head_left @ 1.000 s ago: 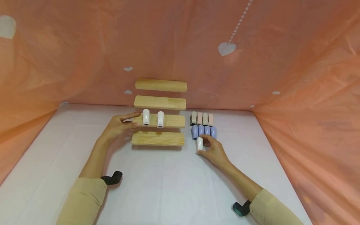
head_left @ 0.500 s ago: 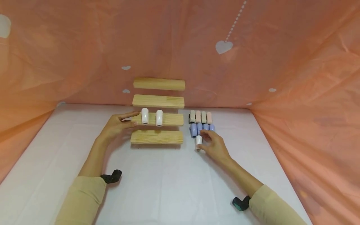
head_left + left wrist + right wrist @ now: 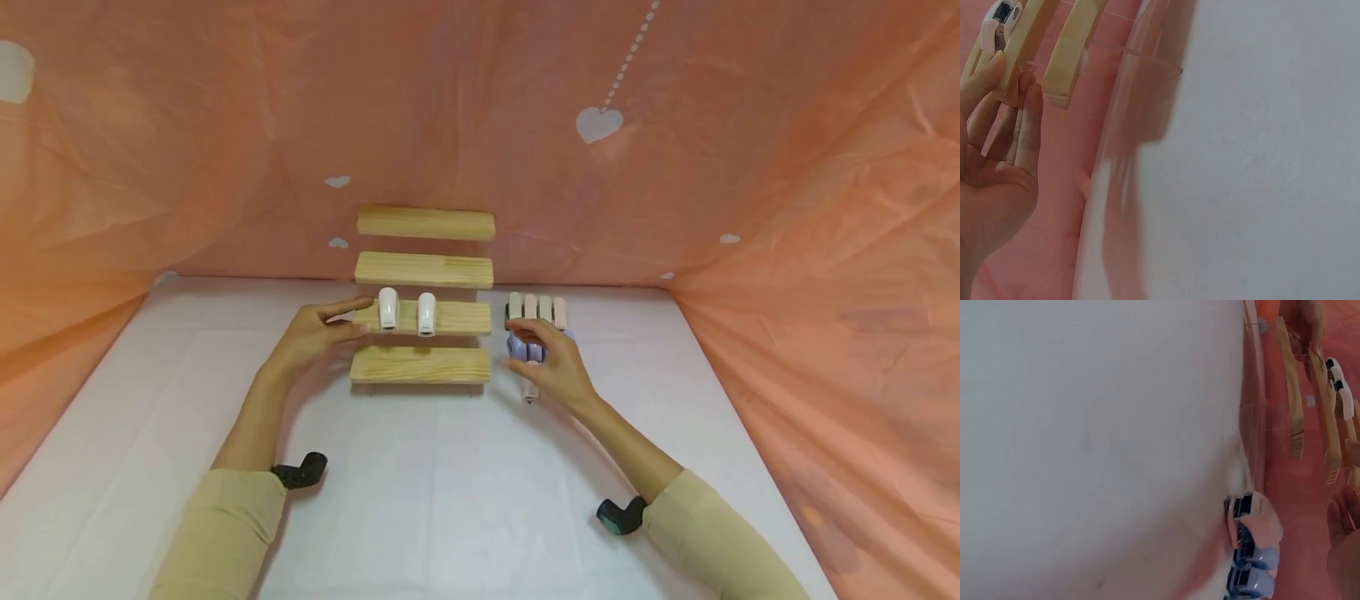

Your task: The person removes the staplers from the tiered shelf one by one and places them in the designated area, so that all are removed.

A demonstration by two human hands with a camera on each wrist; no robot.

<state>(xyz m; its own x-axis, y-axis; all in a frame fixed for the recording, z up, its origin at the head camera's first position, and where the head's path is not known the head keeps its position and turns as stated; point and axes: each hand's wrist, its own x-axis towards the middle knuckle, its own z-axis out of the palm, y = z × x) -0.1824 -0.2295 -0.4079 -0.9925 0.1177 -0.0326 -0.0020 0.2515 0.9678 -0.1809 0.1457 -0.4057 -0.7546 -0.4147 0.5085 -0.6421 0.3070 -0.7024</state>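
Note:
My left hand (image 3: 309, 337) grips the left end of a wooden shelf board (image 3: 465, 318), thumb above and fingers beneath in the left wrist view. Two white items that look like mini staplers, a left one (image 3: 387, 310) and a right one (image 3: 426, 315), stand on that board. My right hand (image 3: 558, 367) hovers right of the shelf, thumb and forefinger apart with nothing between them. Behind it on the table, a third white mini stapler (image 3: 530, 392) is partly hidden. Lilac staplers (image 3: 517, 347) show through its fingers; the rest of their row is mostly covered.
A row of beige and pink staplers (image 3: 545, 309) sits behind the lilac ones. Other wooden boards rise in steps, a lowest board (image 3: 420, 365) and upper boards (image 3: 423, 269) among them. An orange cloth (image 3: 675, 192) walls in the white tabletop (image 3: 420, 500).
My right hand has let go of the third white stapler, leaving it on the table, and moved up and slightly left. The left hand keeps its hold on the board.

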